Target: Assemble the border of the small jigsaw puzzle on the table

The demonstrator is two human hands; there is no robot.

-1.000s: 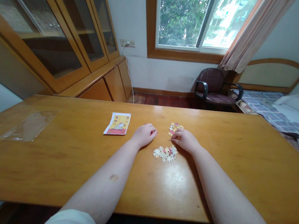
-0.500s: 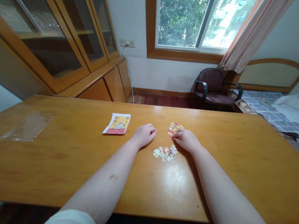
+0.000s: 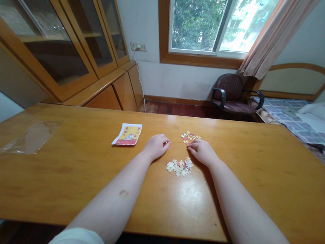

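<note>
Several small puzzle pieces lie in two groups on the wooden table. The far group (image 3: 187, 135), yellow, white and pink, is spread just beyond the fingertips of my right hand (image 3: 203, 152), which touch a pink piece at its near edge. Nearer to me is a curved pile (image 3: 179, 167) of mostly pale pieces. My left hand (image 3: 157, 146) rests left of both groups with its fingers closed, and a bit of pink shows at the fingertips. Left of it lies a picture sheet (image 3: 128, 135) with a white animal on yellow and red.
A clear plastic bag (image 3: 31, 138) lies on the left part of the table (image 3: 72, 190). Beyond the table stand a glass-door cabinet (image 3: 98, 68) at the left, a dark armchair (image 3: 231, 92) and a bed (image 3: 292, 115) at the right.
The far group of pieces has been spread out, with some shifted left and right. My right hand has barely moved, and my left hand stays in place.
</note>
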